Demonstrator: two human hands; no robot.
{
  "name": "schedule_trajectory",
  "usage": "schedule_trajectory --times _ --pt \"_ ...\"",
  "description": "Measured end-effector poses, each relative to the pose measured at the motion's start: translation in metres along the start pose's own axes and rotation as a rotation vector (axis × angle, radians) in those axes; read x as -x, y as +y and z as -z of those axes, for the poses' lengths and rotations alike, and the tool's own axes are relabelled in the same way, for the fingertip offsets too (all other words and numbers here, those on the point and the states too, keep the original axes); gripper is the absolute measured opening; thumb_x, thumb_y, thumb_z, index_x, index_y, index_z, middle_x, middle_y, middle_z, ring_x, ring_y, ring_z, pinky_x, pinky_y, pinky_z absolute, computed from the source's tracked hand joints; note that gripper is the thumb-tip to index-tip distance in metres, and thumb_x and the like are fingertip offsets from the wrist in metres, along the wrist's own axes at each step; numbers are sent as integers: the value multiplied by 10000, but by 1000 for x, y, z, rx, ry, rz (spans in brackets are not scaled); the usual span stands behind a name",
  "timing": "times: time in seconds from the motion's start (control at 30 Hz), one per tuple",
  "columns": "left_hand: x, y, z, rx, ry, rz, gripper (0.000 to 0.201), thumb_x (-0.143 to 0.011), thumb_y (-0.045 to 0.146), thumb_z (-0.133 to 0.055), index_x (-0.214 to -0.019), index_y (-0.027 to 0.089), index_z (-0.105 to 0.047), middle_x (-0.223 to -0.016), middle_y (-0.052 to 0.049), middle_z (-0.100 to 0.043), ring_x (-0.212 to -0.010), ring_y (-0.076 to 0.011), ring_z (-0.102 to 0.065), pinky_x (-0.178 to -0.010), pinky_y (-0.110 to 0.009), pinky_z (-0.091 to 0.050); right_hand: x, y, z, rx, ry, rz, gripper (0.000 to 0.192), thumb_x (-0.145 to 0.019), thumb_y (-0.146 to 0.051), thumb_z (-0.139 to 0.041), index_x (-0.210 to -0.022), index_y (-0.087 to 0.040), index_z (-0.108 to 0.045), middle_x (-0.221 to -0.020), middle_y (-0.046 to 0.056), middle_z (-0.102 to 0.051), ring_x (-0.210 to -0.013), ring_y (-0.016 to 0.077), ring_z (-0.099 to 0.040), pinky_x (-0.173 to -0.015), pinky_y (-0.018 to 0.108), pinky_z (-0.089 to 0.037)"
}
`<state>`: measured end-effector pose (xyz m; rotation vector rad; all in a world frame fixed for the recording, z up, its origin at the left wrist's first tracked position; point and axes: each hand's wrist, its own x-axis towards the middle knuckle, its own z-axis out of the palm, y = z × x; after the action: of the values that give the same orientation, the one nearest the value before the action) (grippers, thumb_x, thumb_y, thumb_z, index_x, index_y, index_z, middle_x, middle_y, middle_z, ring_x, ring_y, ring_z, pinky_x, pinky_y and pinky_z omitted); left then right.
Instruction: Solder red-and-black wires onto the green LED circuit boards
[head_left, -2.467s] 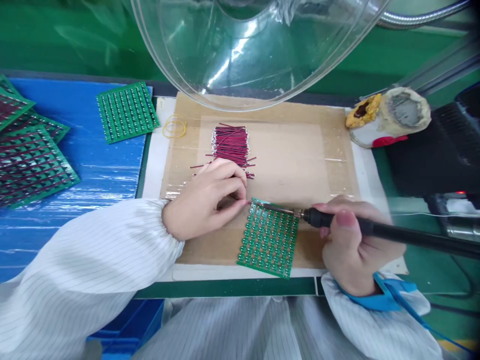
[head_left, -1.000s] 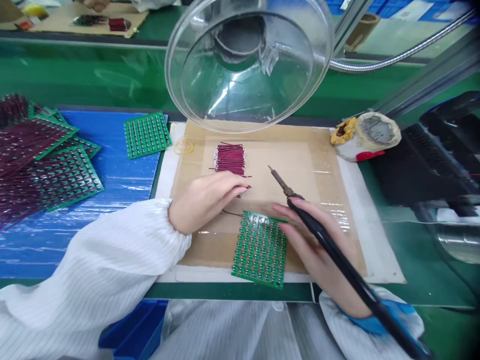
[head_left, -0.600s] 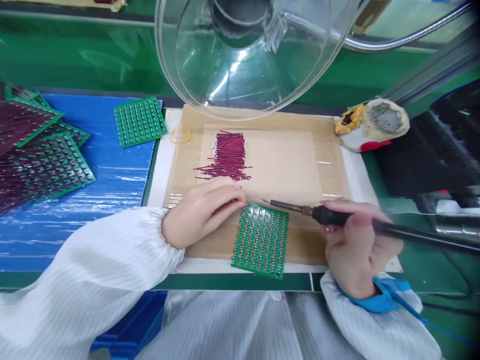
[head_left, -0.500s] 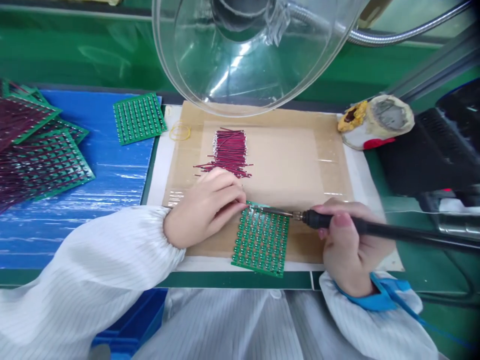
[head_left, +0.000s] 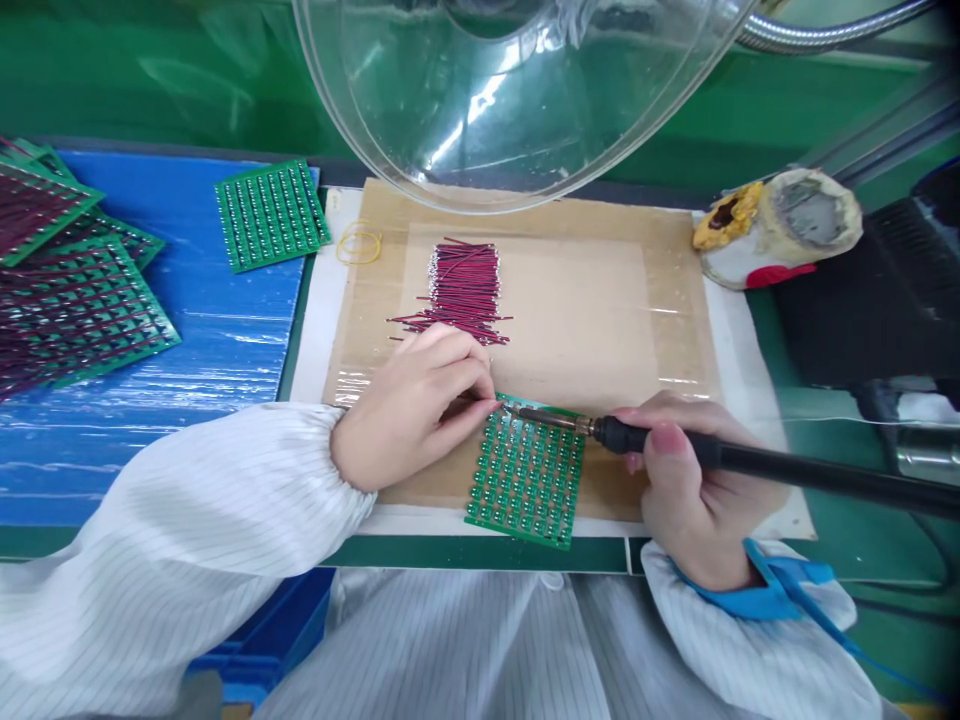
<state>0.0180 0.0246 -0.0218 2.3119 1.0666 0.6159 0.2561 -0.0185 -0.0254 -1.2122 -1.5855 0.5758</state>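
Note:
A green circuit board (head_left: 525,480) with rows of small solder pads lies at the front of the cardboard mat. At its upper left corner my left hand (head_left: 420,405) pinches a dark red wire, mostly hidden by the fingers. My right hand (head_left: 697,490) is closed around the black handle of a soldering iron (head_left: 660,445). The iron's tip reaches across the board's top row to my left fingertips; whether it touches the wire is too small to tell. Beyond my left hand lies a pile of dark red wires (head_left: 465,285) with bare tinned ends.
A clear round shield (head_left: 480,130) hangs over the back of the mat (head_left: 600,300). On the blue surface (head_left: 225,350) at left are wired boards (head_left: 97,310) and a single board (head_left: 270,215). A yellow rubber band (head_left: 358,243) lies nearby; a crusted white container (head_left: 780,230) stands right.
The whole view has shifted slightly. The soldering iron slopes a little more, its tip still by my left fingertips at the board's corner. Both hands keep their holds.

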Motion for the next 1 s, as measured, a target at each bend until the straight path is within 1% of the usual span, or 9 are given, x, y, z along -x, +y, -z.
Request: schedule_trajectory --times 0.17,0.4,0.63,0.77,0.8,0.83,0.93,0.97,1.0 --pt "0 0 0 -10 0 7 138 -936 226 -507 -864 168 -610 -945 -51 -599 -947 -205 -499 -882 -390 -394 0 -2 0 18 -26 -6 106 -883 -263 -579 -898 -280 -682 -655 -18 -625 -533 136 -536 -474 307 -410" --pt "1 0 -1 -3 1 8 139 -941 235 -509 -868 170 -607 -956 -47 -591 -948 -201 -502 -886 -390 -398 -1 0 -4 -4 107 20 112 -877 -252 -574 -822 -241 -671 -656 -26 -633 -485 111 -507 -452 287 -392" --pt "0 2 0 -3 -7 31 141 -940 235 -510 -857 168 -603 -947 -50 -587 -940 -203 -502 -873 -384 -406 -2 1 -2 -19 3 9 116 -873 -212 -576 -900 -247 -683 -672 -7 -634 -524 130 -526 -454 302 -389" --pt "-2 5 2 -23 -25 57 122 -925 223 -524 -844 168 -597 -942 -40 -582 -944 -204 -498 -872 -382 -405 -2 1 -1 -44 -22 22 124 -863 -181 -582 -902 -227 -690 -699 -1 -646 -552 122 -551 -477 297 -408" --pt "-3 5 3 -29 -33 64 119 -921 221 -527 -840 167 -596 -942 -38 -581 -947 -205 -496 -871 -381 -404 -2 1 -2 -49 -1 19 119 -865 -184 -580 -883 -219 -692 -698 3 -646 -541 116 -547 -470 292 -404" --pt "-4 6 3 -35 -43 71 118 -919 220 -530 -835 167 -594 -940 -36 -579 -948 -206 -494 -869 -381 -404 -2 0 -2 -52 52 14 115 -867 -195 -580 -850 -210 -692 -688 4 -642 -510 105 -530 -448 284 -387" --pt "-6 8 4 -55 -68 78 120 -913 223 -531 -826 165 -589 -931 -38 -573 -946 -210 -492 -860 -380 -405 -6 1 -2 -71 301 -59 160 -868 -257 -593 -747 -191 -675 -667 7 -620 -449 85 -491 -399 268 -340" --pt "-6 9 4 -65 -74 76 120 -913 224 -530 -826 164 -588 -927 -41 -571 -943 -212 -493 -856 -380 -406 -8 3 1 -78 359 -92 186 -876 -288 -583 -738 -194 -665 -668 5 -608 -452 85 -489 -399 263 -337" --pt "-5 11 5 -80 -78 75 121 -912 223 -527 -826 162 -587 -923 -43 -569 -939 -213 -493 -850 -381 -406 -10 5 6 -78 378 -129 208 -890 -321 -556 -754 -202 -658 -687 5 -602 -469 90 -496 -409 262 -345"
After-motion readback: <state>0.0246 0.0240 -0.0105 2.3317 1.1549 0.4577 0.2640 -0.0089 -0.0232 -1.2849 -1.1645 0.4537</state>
